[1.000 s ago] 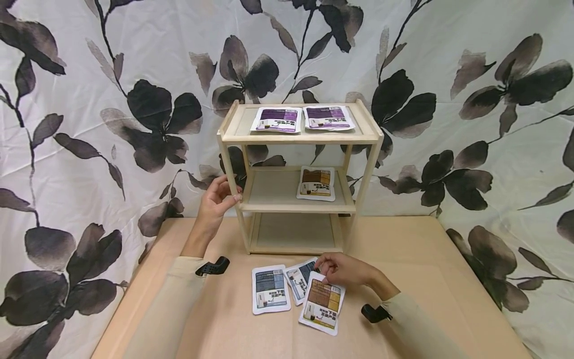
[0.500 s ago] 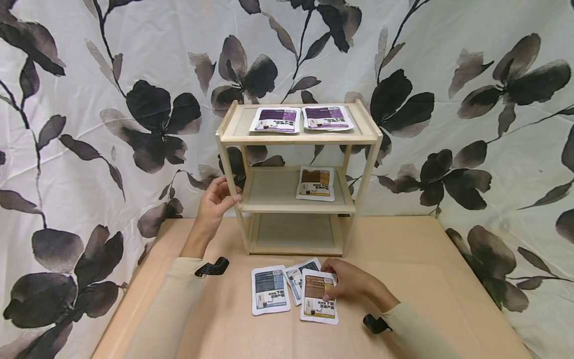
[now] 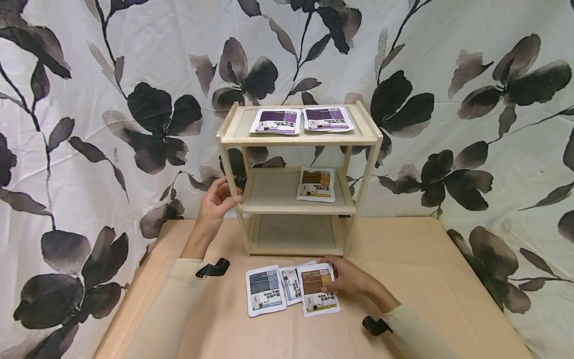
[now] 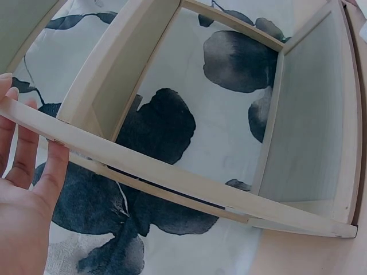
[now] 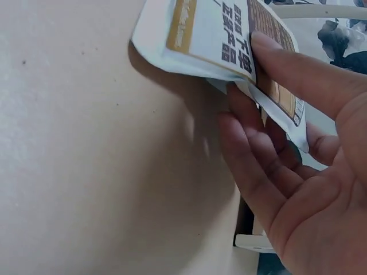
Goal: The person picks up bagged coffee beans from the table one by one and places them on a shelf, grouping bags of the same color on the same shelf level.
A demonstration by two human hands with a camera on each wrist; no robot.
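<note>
My right hand (image 3: 352,281) pinches the right edge of a flat brown-and-yellow pouch (image 3: 319,294). The right wrist view has the thumb on the printed face of this pouch (image 5: 221,37) and the fingers beneath; it is raised over the table, at least on the near side. Left of it on the table are a blue pouch (image 3: 265,291) and a second blue pouch (image 3: 290,284), partly covered. My left hand (image 3: 214,209) grips the left front post of a three-tier wooden rack (image 3: 298,209); in the left wrist view the fingers curl round that post (image 4: 143,160).
Two purple pouches, one left (image 3: 275,121) and one right (image 3: 328,119), lie on the rack's top shelf. Another brown pouch (image 3: 316,184) lies on the middle shelf's right side. A floral cloth (image 3: 448,99) hangs behind the table (image 3: 403,249).
My right hand has shifted its hold from the brown pouch's top edge to its right edge, and the pouch has straightened and moved up. The blue pouches have slid slightly left. My left hand stays put.
</note>
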